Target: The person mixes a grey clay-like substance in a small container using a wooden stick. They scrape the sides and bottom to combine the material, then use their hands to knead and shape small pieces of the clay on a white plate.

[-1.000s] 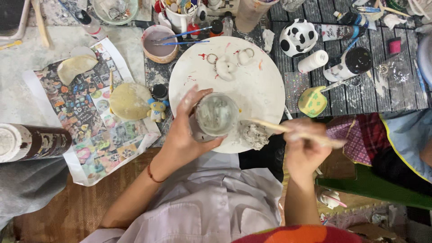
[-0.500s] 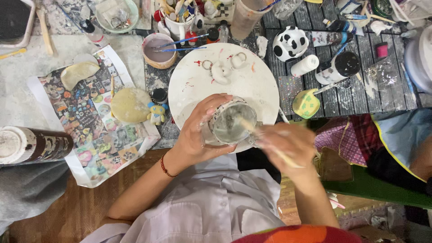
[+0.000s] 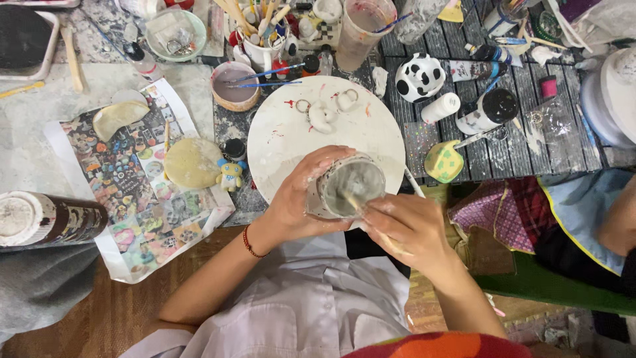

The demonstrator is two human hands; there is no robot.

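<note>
My left hand (image 3: 301, 199) is wrapped around a small grey clay cup (image 3: 348, 185), holding it upright over the near edge of a round white board (image 3: 285, 132). My right hand (image 3: 407, 229) grips a thin wooden stick (image 3: 354, 202) whose tip reaches inside the cup's opening. Small white clay pieces and rings (image 3: 322, 113) lie on the far part of the board. A red bracelet circles my left wrist.
A colourful printed sheet (image 3: 126, 192) at left holds flat clay discs (image 3: 192, 162) and a tiny figure (image 3: 230, 176). A dark cylinder (image 3: 50, 219) lies at far left. Bowls, a brush cup (image 3: 262, 40), a spotted cow figure (image 3: 419, 76) and paint bottles crowd the back. Another person's arm (image 3: 619, 219) is at right.
My right hand has moved left from beside the board to the cup, bringing the stick's tip into its opening. The view has shifted slightly downward.
</note>
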